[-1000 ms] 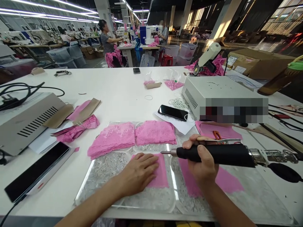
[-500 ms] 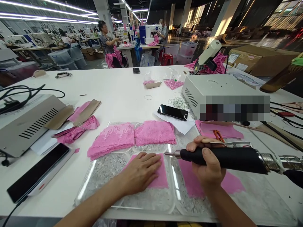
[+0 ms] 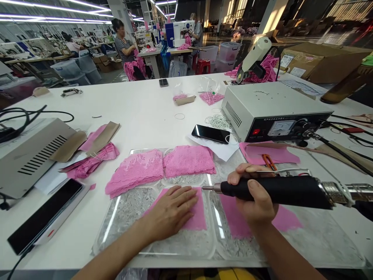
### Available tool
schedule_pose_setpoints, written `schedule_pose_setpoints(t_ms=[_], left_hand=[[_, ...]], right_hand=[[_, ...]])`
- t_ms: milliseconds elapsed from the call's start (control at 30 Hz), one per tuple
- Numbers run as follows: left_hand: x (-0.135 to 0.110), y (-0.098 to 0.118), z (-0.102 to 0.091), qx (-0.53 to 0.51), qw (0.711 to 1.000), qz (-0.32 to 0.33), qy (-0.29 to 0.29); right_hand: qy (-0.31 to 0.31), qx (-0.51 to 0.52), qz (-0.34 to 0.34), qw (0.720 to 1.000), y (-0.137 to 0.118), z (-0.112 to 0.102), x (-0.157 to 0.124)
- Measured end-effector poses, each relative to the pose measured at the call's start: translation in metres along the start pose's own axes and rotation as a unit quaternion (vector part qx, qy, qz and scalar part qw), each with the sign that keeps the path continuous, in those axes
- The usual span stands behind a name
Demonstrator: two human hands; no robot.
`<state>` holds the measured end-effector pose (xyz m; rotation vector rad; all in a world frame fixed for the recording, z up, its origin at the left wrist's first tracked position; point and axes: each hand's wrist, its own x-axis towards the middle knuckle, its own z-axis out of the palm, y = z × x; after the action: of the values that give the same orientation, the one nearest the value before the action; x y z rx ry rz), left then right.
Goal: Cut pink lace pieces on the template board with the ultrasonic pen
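My left hand (image 3: pixel 175 210) lies flat, fingers stretched out, on a pink fabric piece (image 3: pixel 200 217) that rests on a clear plastic sheet (image 3: pixel 186 247) with moulded panels. In my right hand (image 3: pixel 258 206) is a black corded hand tool (image 3: pixel 285 192) with a slim metal tip and a lever on top. Its tip points left, close to the fabric's upper right corner; I cannot tell whether it touches. Below my right hand lies another pink piece (image 3: pixel 233 219), partly covered. Two stacks of pink lace, the left stack (image 3: pixel 140 169) and right stack (image 3: pixel 190 161), sit just beyond.
A grey control box (image 3: pixel 262 101) with a dial stands at the right, another grey box (image 3: pixel 37 151) at the left. A phone (image 3: pixel 211 133) lies on paper, and a larger phone (image 3: pixel 45 214) at left. An orange cutter (image 3: pixel 268 161) lies behind the tool. A co-worker (image 3: pixel 125 48) stands beyond the table.
The view has shifted slightly. My left hand stays flat on the fabric and the tool keeps nearly the same place. The co-worker's arm has drawn in toward the body.
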<state>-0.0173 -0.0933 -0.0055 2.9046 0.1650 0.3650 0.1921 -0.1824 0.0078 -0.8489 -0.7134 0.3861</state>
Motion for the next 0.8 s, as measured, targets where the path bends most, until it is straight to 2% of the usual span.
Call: schedule_pose_setpoints(t_ms=[467, 800], left_hand=[[0.0044, 0.0026, 0.0021, -0.034, 0.999, -0.005, -0.037], [0.0053, 0.0027, 0.0028, -0.037, 0.999, -0.007, -0.038]], right_hand=[[0.009, -0.01, 0.012, 1.0, -0.0035, 0.0026, -0.0004], [-0.028, -0.024, -0.001, 0.999, -0.0006, 0.0069, -0.0024]])
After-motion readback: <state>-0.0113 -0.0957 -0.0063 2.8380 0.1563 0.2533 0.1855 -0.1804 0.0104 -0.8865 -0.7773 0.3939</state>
